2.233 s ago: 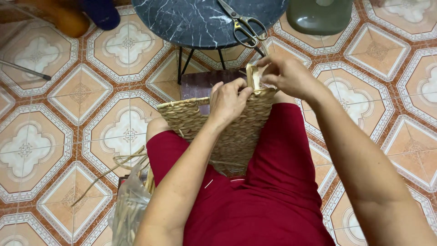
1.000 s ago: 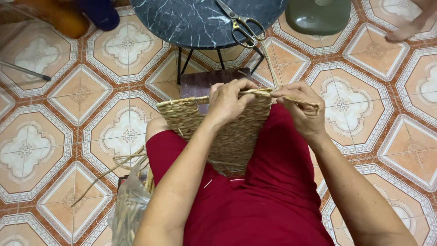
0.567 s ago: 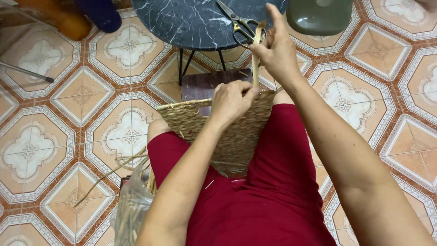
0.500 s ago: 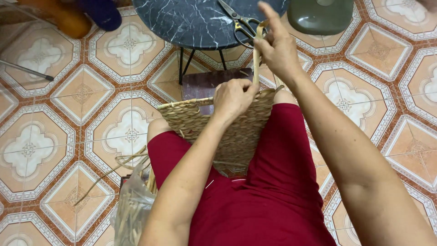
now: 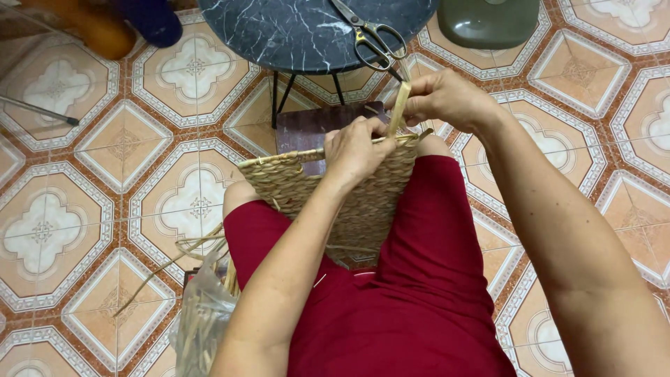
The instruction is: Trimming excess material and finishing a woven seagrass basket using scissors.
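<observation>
Pinching the straw strand point(image 5: 399, 106), now lowered from its raised pull, the right hand point(image 5: 447, 101) is apparently tightening it at the woven basket point(image 5: 314, 185) rim on the lap; left hand point(image 5: 359, 148) is gripping that rim.

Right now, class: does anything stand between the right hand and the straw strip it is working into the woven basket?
Nothing visible does. The right hand already pinches the straw strip, and the left hand grips the woven basket rim just beside it.
</observation>
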